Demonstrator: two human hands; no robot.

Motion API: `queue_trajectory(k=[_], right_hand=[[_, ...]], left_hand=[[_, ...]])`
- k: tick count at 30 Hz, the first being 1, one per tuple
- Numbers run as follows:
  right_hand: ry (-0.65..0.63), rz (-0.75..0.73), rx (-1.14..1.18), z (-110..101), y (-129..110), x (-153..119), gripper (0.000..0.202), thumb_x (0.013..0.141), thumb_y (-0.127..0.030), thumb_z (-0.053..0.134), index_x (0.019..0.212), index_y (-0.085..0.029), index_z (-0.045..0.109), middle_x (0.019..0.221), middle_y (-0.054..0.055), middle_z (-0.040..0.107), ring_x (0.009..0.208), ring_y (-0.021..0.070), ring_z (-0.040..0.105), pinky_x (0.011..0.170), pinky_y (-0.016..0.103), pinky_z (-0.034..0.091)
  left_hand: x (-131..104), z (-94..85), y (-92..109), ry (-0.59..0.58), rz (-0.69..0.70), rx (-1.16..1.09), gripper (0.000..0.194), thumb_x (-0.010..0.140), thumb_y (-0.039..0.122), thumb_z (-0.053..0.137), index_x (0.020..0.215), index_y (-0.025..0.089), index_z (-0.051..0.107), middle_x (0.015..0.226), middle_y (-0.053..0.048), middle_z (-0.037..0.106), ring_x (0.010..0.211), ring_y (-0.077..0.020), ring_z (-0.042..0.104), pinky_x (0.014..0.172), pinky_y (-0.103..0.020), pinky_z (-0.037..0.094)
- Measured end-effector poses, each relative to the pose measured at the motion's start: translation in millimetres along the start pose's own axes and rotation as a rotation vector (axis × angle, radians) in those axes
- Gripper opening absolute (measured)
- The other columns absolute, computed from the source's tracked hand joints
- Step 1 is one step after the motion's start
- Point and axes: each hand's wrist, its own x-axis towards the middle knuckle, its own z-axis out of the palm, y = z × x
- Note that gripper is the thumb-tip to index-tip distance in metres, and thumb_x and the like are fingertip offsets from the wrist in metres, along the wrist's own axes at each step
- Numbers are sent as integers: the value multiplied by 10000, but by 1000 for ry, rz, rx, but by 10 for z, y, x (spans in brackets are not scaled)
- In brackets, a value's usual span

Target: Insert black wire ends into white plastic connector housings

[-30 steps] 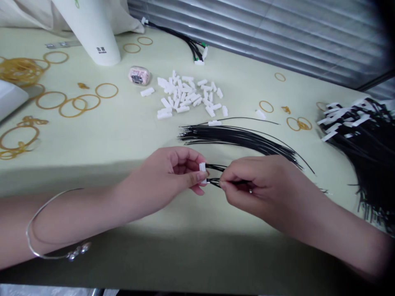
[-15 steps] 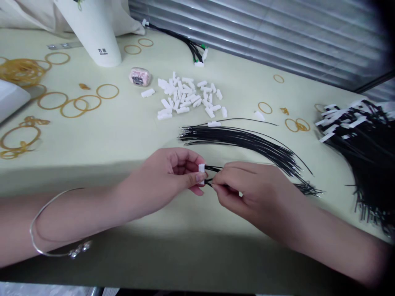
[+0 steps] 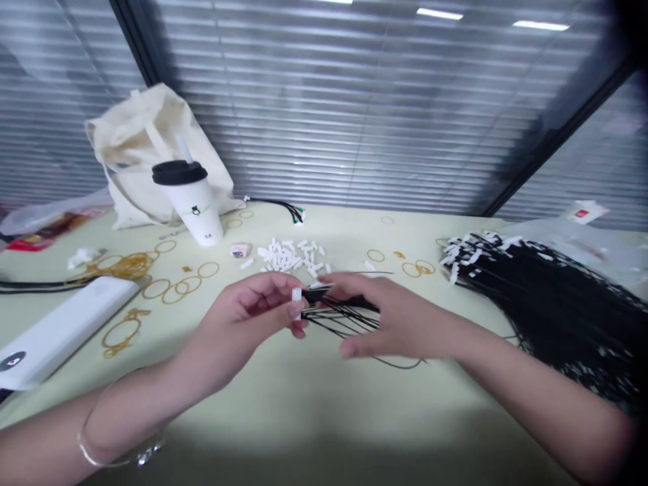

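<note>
Between thumb and fingers, my left hand (image 3: pixel 260 310) pinches a small white connector housing (image 3: pixel 296 304). Several thin black wires (image 3: pixel 337 317) run out of its right side. Around these wires, my right hand (image 3: pixel 385 314) is spread, thumb below and fingers above, gripping nothing. Behind the hands lies a heap of loose white connector housings (image 3: pixel 286 256). The loose bundle of black wires on the table is mostly covered by my right hand.
At right lies a large pile of black wires with white connectors (image 3: pixel 551 304). Rubber bands (image 3: pixel 175 290) are scattered at left, near a white power bank (image 3: pixel 71 331). A lidded cup (image 3: pixel 195 209) and a cloth bag (image 3: pixel 152 155) stand behind. Blinds (image 3: pixel 324 101) back the table.
My right hand has let go of the wires by the connector and opened. The wires now fan out from the connector. The view has tilted up, showing more of the blinds and bag.
</note>
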Motion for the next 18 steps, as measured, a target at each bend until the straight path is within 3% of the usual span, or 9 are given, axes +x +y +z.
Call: queue_trajectory(k=[2,4,10,14,18], right_hand=[[-34,67,-23,-15,-65,-146,443,727,-379,652,1142,-253,560,1024,16,646,901,178,586,771,306,436],[12,106,-38,-18,-49,-273,237,799,-360,563,969,-202,614,892,20,654,786,156,584,687,278,430],[166,128,-36,-95,134,-493,348,915,-379,349,819,-138,582,719,32,606,651,116,551,590,226,428],[338,124,-130,-284,70,-749,296,915,-342,348,795,-160,547,725,25,589,667,125,548,617,235,432],[609,214,-312,-579,215,-1356,163,890,-309,408,800,-202,494,779,63,615,705,172,568,636,284,424]], left_hand=[[37,82,215,6,56,-112,91,771,150,640,851,192,625,748,31,598,620,-72,592,619,-179,495],[78,172,438,15,121,-207,57,766,121,617,796,167,634,723,24,581,610,-68,571,552,-151,478],[145,363,939,89,325,-334,154,754,53,527,645,135,599,647,24,533,563,-44,491,503,-122,435],[91,364,953,121,431,-317,137,749,48,538,694,140,623,685,21,554,588,-45,504,520,-116,439],[7,271,646,129,425,-40,147,762,158,611,895,215,636,886,2,618,773,-141,597,616,-218,504]])
